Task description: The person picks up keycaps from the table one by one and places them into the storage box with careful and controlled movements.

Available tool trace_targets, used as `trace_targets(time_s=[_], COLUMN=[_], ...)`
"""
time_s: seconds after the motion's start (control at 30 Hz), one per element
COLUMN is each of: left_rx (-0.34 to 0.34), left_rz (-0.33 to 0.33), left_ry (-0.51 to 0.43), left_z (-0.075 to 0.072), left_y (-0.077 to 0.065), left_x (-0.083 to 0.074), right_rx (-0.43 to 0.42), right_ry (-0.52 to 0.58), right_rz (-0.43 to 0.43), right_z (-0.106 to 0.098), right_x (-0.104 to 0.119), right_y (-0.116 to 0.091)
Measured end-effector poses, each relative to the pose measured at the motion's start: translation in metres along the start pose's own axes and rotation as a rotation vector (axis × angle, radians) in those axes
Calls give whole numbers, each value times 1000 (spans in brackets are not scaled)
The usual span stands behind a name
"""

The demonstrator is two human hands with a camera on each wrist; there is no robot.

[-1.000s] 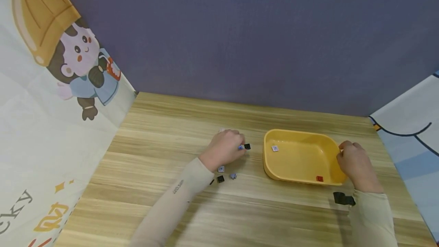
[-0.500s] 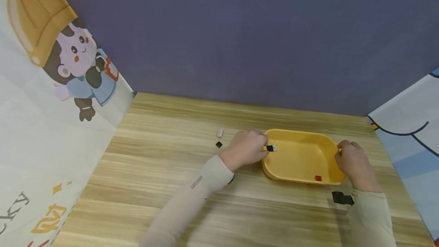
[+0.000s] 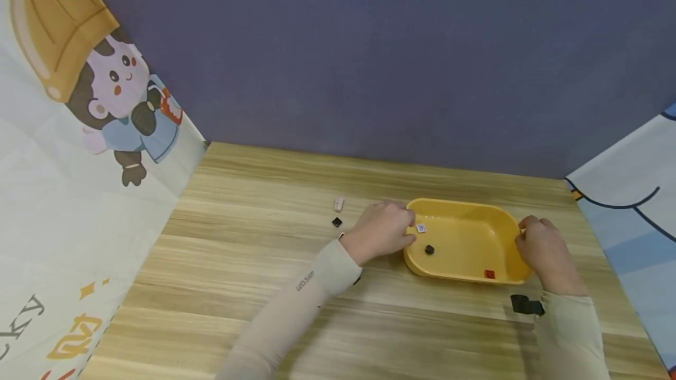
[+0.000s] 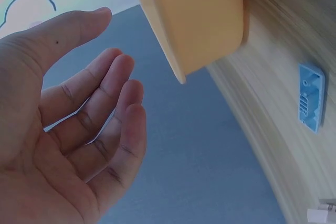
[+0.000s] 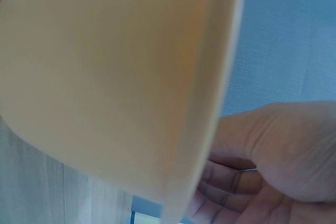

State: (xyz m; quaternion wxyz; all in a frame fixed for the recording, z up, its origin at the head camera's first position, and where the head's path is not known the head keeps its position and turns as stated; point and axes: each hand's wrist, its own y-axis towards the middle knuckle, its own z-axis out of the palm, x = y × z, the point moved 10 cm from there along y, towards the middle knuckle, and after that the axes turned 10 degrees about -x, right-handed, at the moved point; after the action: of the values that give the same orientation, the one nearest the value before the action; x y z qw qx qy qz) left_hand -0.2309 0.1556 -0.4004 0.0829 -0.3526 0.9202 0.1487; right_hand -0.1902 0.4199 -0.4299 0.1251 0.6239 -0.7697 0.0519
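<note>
My left hand (image 3: 381, 230) is over the left rim of a yellow plastic bin (image 3: 465, 208). In the left wrist view its thumb and fingers (image 4: 131, 135) are apart, with nothing between them. My right hand (image 3: 546, 251) grips the bin's right rim, thumb on one side and fingers beneath or behind it. Inside the bin lie a small black piece (image 3: 429, 249), a small white square piece (image 3: 421, 228) with a printed mark, and a red square piece (image 3: 490, 274).
On the wooden table (image 3: 253, 210), left of the bin, lie a pale pink piece (image 3: 339, 204) and a black square piece (image 3: 337, 222). A light blue plastic part (image 4: 312, 98) shows in the left wrist view. A dark wall (image 3: 369, 63) stands behind.
My left hand has moved right to the bin and let go of the small black piece, which now lies inside. My right hand has stayed on the bin's rim.
</note>
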Motion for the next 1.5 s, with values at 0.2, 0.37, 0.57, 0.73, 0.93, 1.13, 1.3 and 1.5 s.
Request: trace_targets(time_s=[0.2,0.37,0.57,0.73,0.93,1.13,1.3,1.5], left_rx=[-23,-34,-34,-17,41,88,109,106], left_rz=[-6,-47,-106,-138,-203,-258,-296,-293], left_ry=[-10,-6,12,19,26,30,49,69], left_z=[-6,-10,-10,-2,17,34,42,47], left_y=[-7,-17,-28,-35,-41,-44,-45,-44], left_x=[8,25,48,62,77,87,93,93], right_rx=[-4,12,12,2,1,10,1,-7], right_ry=[8,8,3,-1,8,2,7,6], right_rz=[-4,17,35,31,29,44,32,20], right_z=[1,2,3,3,4,6,6,4], right_x=[0,-3,-5,-5,-6,-7,-5,-3], right_y=[-1,-1,-2,-2,-2,-1,0,2])
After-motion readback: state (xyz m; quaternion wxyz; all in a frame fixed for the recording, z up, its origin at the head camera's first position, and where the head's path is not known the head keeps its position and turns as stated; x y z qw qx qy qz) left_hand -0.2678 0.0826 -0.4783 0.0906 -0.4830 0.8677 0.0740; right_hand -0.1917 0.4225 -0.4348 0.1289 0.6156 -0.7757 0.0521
